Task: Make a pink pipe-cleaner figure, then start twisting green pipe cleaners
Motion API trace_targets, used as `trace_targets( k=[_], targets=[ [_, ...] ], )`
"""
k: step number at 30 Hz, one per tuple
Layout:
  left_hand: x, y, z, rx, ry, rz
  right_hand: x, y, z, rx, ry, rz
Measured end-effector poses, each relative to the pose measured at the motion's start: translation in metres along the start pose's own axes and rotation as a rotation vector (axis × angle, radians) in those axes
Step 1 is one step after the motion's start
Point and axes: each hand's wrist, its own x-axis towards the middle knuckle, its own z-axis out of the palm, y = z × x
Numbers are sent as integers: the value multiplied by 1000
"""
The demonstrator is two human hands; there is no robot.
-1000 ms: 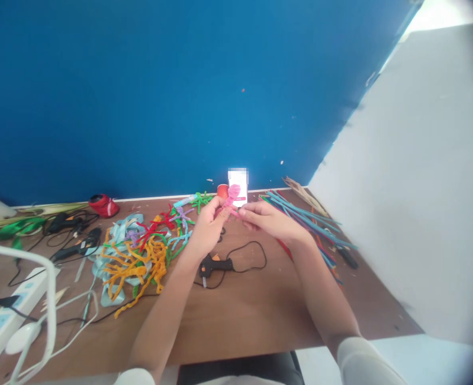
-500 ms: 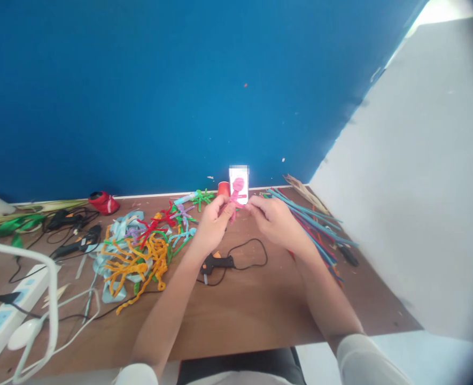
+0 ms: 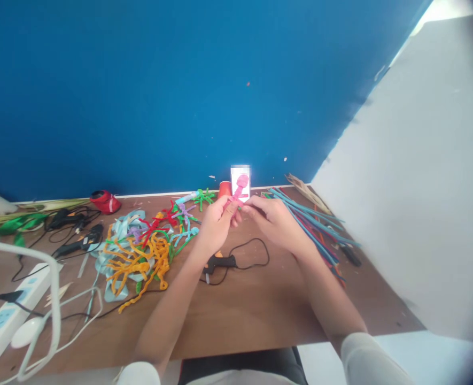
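A pink pipe-cleaner figure [image 3: 242, 182] with a round head is held up over the middle of the table. My left hand [image 3: 218, 220] is closed around its lower part, thumb on top. On the other side, my right hand [image 3: 272, 218] pinches the figure's right edge between thumb and fingers. The fingers cover most of the figure's lower part. Behind it a lit phone [image 3: 235, 179] leans upright near the wall, beside a red cup [image 3: 224, 188]. Below the hands lies a black glue gun [image 3: 221, 261] with its cord looped to the right.
Orange pipe cleaners [image 3: 140, 264], light-blue ribbon and several small coloured pipe-cleaner figures lie left. Blue and red pipe cleaners [image 3: 312, 214] lie right. Farther left are another glue gun [image 3: 78, 245], a white power strip [image 3: 14, 315], a white bent tube [image 3: 54, 289] and a red roll [image 3: 105, 201].
The pink figure has tilted to the right and sits slightly higher in the picture's right. My hands have drawn closer together around its lower part.
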Motion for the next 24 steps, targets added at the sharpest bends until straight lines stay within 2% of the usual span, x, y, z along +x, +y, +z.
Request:
trace_targets(
  k=[3, 7, 16, 24],
  targets=[
    [0, 0, 0, 30, 26, -1, -2, 1, -1, -136, -8, -47],
    [-1, -2, -2, 86, 35, -31, -4, 5, 1, -362, 92, -86],
    [1, -6, -2, 135, -13, -38, -5, 7, 10, -380, 273, -77],
    [1, -7, -2, 170, 15, -58, 0, 4, 21, -573, 280, -151]
  ],
)
